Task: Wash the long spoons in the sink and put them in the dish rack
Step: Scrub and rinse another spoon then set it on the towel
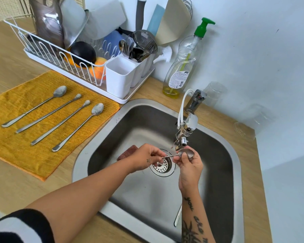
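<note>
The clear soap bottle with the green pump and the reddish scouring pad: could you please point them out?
Clear green-pump soap bottle (178,79), head view, label.
Reddish scouring pad (127,152), head view, visible middle.

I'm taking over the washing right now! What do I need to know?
Left hand: pinches the handle of one spoon.
Right hand: holds its bowl under the tap, over the sink.
Four more spoons lie on the cloth beside the rack.
What looks like another handle lies in the sink by the right forearm.
Done: I cannot tell if any long spoon is in the rack yet.
Left: finish this spoon, wash the others, rack them all.
</note>
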